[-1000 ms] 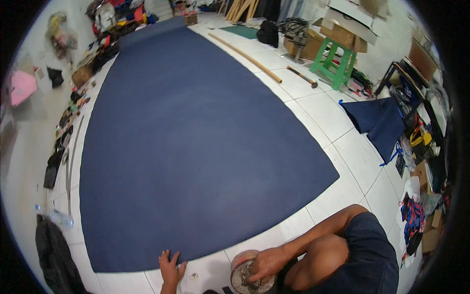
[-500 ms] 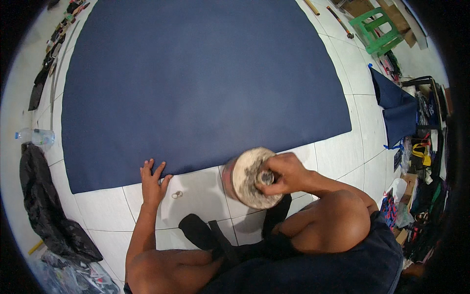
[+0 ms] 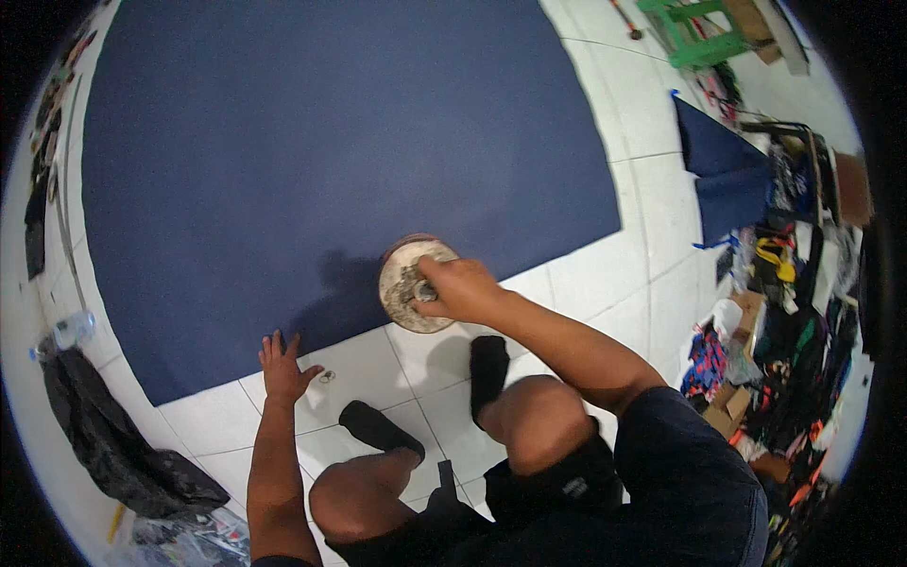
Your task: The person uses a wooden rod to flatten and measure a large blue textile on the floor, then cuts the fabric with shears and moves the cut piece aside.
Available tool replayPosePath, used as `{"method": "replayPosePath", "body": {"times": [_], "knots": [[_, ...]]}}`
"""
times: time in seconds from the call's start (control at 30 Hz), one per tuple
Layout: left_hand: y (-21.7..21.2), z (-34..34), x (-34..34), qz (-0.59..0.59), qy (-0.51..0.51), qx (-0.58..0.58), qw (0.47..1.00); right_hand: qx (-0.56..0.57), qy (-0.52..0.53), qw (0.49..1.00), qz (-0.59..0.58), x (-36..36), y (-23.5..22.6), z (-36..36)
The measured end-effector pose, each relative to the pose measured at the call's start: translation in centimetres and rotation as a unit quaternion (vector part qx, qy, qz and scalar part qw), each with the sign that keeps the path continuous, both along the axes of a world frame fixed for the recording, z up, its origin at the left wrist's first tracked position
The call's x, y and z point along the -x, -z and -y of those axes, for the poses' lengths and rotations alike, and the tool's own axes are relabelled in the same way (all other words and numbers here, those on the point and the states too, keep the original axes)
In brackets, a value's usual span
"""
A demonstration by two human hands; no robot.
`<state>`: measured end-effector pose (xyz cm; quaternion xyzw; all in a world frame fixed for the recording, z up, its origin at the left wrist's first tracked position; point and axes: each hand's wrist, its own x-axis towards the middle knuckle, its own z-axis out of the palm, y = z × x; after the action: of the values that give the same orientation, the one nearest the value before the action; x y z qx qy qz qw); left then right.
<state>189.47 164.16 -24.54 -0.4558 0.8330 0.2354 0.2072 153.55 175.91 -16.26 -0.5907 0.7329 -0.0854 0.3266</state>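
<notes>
A large sheet of dark blue cloth (image 3: 350,142) lies flat on white floor tiles. With its fingers around a central knob, my right hand (image 3: 465,290) holds a round, drum-like piece with a pale, dark-stained top (image 3: 401,295). This piece overlaps the cloth's near edge; whether it rests there or hangs just above cannot be made out. At the same edge, farther left, my left hand (image 3: 285,370) is spread, fingertips on the cloth and palm over the tiles. A small ring-like object (image 3: 327,377) lies on the floor beside its thumb.
A clear bottle (image 3: 74,331) and a crumpled black cloth (image 3: 113,444) lie at the left, with plastic bags (image 3: 189,537) below. On the right are a green stool (image 3: 697,36), a folded blue cloth (image 3: 727,184) and a heap of mixed materials (image 3: 794,406). My socked feet (image 3: 489,369) are near the cloth.
My right hand has carried the round piece leftward and farther over the cloth. My left hand stays at the edge. My knees have shifted, and the whole view has tilted and moved.
</notes>
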Motion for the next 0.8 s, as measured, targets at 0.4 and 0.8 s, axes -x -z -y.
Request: {"method": "replayPosePath", "body": {"times": [0.4,0.8], "knots": [[-34.7,-9.7,14.9,-0.183,-0.065,-0.224,0.955,-0.230,0.392,0.888,0.067,3.5,-26.5,-31.2],[-46.5,0.8,9.2,0.111,0.118,-0.044,0.986,-0.318,0.608,0.691,0.226,9.4,-40.1,-55.5]]}}
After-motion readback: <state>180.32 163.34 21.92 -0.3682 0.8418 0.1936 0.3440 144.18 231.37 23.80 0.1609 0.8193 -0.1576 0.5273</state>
